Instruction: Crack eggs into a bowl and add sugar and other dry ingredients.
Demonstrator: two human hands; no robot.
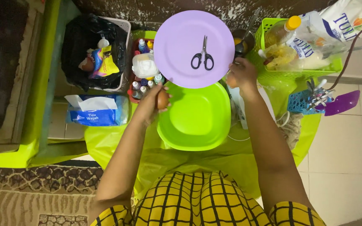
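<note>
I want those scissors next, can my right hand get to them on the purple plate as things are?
Probably yes. The right hand sits at the rim of the purple plate, and the scissors lie uncovered with nothing between.

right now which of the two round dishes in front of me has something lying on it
The purple plate, the farther one: black-handled scissors lie on it. The green bowl nearer you holds nothing; your left hand only holds a brown egg at its rim.

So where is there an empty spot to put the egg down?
The green bowl is bare inside, just beside the left hand holding the egg. The purple plate has room all around the scissors. It is crowded left of the plate, where the little bottles stand, and in the green basket past the right hand.
</note>
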